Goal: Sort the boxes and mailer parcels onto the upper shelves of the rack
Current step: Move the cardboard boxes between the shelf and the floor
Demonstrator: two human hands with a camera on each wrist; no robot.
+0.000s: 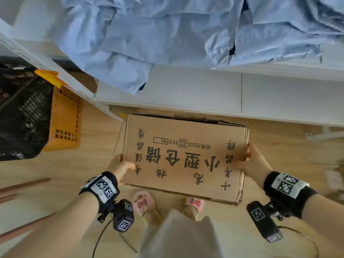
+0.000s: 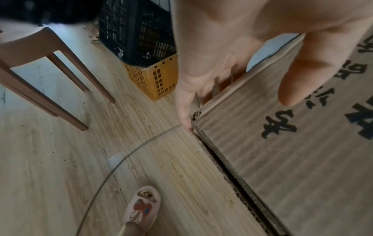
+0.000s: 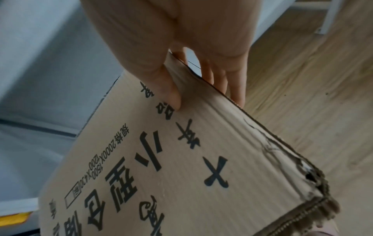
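Observation:
A large brown cardboard box (image 1: 186, 157) with black printed characters hangs in front of me, just below the white rack shelf (image 1: 195, 90). My left hand (image 1: 121, 167) grips its left edge, thumb on top and fingers along the side, as the left wrist view shows on the box (image 2: 282, 159) held by that hand (image 2: 212, 55). My right hand (image 1: 249, 161) grips the right edge, thumb (image 3: 167, 89) pressed on the top of the box (image 3: 181, 167) and fingers down its side. Crumpled light-blue mailer parcels (image 1: 167, 34) lie on the shelf above.
A black crate (image 1: 22, 112) sits stacked on an orange crate (image 1: 65, 118) on the wood floor at left, beside the rack's white upright (image 1: 55, 66). A brown stool (image 2: 40, 71) stands further left. My slippered feet (image 1: 141, 203) are under the box; a cable (image 2: 121, 159) trails on the floor.

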